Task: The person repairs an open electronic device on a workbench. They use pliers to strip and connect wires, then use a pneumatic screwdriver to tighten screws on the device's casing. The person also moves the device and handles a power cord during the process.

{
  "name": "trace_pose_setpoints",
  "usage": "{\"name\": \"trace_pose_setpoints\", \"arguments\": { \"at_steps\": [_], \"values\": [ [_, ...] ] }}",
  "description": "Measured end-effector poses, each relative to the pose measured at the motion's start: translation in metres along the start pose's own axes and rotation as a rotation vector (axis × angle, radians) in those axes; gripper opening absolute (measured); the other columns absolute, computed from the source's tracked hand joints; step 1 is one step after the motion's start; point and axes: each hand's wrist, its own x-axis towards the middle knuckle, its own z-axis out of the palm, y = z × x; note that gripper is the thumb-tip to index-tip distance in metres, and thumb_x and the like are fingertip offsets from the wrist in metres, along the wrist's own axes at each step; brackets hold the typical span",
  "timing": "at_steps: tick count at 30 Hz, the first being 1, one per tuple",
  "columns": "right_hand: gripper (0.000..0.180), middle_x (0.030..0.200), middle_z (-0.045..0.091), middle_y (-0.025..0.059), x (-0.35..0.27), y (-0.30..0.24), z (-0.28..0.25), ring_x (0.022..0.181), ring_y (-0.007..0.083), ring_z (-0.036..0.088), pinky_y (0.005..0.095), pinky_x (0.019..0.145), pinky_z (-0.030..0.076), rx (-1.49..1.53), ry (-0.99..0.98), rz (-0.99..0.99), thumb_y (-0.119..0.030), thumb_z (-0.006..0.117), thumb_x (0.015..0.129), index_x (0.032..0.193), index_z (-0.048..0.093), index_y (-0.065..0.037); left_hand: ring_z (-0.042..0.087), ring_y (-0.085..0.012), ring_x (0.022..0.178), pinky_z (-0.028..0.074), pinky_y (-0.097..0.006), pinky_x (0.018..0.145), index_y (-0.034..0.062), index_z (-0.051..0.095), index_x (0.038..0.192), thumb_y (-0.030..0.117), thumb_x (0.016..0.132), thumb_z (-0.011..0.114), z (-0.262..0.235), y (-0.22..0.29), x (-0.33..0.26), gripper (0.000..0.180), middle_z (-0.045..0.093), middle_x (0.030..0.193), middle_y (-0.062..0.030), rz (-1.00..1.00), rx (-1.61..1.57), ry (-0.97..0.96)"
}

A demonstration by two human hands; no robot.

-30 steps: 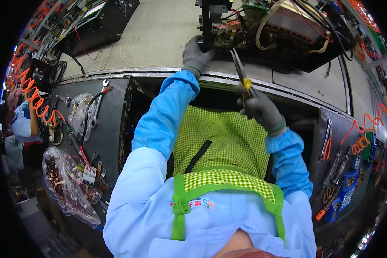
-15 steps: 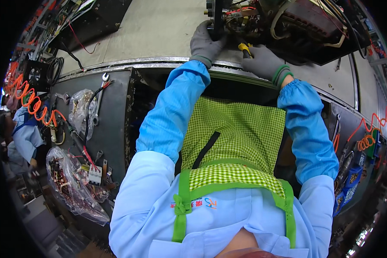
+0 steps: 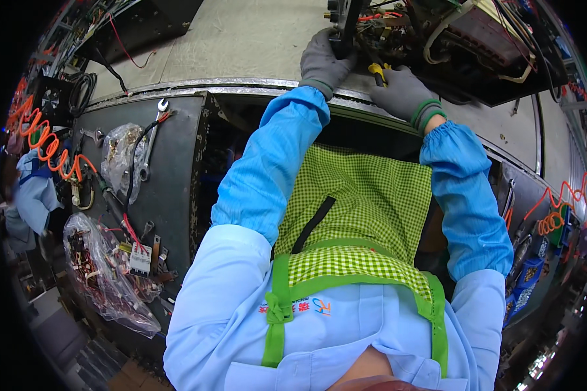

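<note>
Your left hand (image 3: 324, 62), grey-gloved, grips black upright bracket (image 3: 341, 26) at bench's far edge. Your right hand (image 3: 403, 93) closes around yellow-handled tool (image 3: 377, 70), just beside open electronics chassis (image 3: 476, 45).

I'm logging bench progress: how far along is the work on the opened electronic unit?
Done: the unit sits open, wiring and boards exposed. In hand: the gloved left hand grips a black upright part at its edge, while the gloved right hand holds a yellow-handled tool pointed into it. Left: loose wires show and no cover is on; how many steps remain can't be told.
</note>
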Motion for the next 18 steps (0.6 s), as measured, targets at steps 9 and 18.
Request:
{"name": "trace_pose_setpoints", "arguments": {
  "at_steps": [9,18],
  "values": [
    [0.039,0.066,0.058,0.0123,0.015,0.017,-0.006,0.067,0.0208,0.059,0.0333,0.065,0.047,0.250,-0.113,-0.228,-0.036,0.061,0.077,0.085,0.063,0.002,0.061,-0.0299,0.098,0.048,-0.040,0.087,0.0104,0.052,0.116,0.035,0.068,0.079,-0.003,0.007,-0.002,0.061,0.064,0.103,-0.0113,-0.007,-0.012,-0.007],
    [0.036,0.120,0.054,0.0264,0.005,0.002,-0.014,0.101,0.0369,0.062,0.0392,0.089,0.051,-0.294,0.022,-0.061,-0.029,0.056,0.078,0.100,0.068,-0.004,0.062,-0.0296,0.099,0.048,-0.038,0.087,0.0101,0.052,0.117,0.038,0.068,0.079,-0.002,0.004,0.001,0.063,0.064,0.106,-0.0131,0.013,-0.004,-0.013]
  ]
}}
